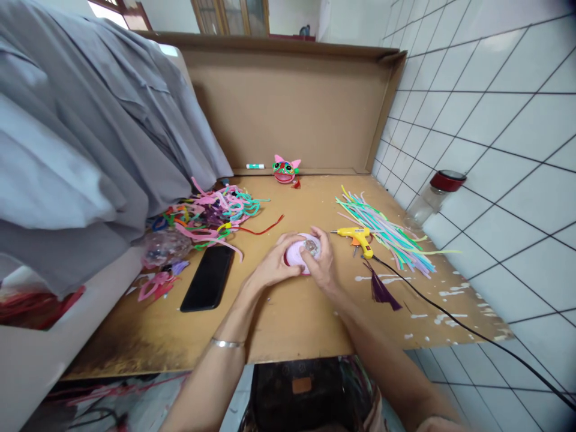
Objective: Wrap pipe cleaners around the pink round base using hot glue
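Nearer than your fingers: black phone (207, 279) off left, purple tassel (382, 292) off right. Your left hand (272, 264) and right hand (324, 267) are curled, fingers partly closed around the lilac round piece (295, 254) between them, right thumb across it. Yellow glue gun (355, 233) just right of your right fingers. Well past fingertips: pink-eared figure (284, 170).

We could read no text, number or sign; the print on the white-and-green tube (255, 166) was too small for us.
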A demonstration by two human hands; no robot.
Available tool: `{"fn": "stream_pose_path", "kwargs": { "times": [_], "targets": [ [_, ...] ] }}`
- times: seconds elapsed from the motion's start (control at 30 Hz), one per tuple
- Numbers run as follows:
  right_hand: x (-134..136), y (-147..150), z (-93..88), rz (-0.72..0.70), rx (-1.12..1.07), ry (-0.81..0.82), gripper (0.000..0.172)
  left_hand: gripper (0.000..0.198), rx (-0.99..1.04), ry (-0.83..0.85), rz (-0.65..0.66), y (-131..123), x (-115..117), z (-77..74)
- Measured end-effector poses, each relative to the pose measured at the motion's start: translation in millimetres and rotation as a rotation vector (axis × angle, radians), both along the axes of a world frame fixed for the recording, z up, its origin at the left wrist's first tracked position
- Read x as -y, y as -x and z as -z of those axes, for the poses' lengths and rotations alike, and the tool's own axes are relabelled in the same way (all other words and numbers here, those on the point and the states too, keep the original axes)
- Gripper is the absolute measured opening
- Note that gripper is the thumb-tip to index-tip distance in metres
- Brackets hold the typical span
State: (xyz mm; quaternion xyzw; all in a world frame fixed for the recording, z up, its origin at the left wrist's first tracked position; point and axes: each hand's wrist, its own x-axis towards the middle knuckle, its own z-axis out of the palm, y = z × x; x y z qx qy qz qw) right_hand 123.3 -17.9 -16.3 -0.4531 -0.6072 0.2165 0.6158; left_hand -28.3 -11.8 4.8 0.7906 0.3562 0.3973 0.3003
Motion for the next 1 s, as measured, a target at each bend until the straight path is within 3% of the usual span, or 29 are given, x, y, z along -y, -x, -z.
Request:
{"fn": "stream_pose_path", "kwargs": {
  "times": [0.67,1.0],
  "targets": [
    [-2,-10,-2.8,-0.172,-0.182,0.167,0.059,0.063,-0.021,0.026,0.046,2,0,-1.0],
    [-2,-11,-3.9,-0.167,-0.177,0.174,0.059,0.065,-0.032,0.011,0.035,2,0,1.9]
  ]
}}
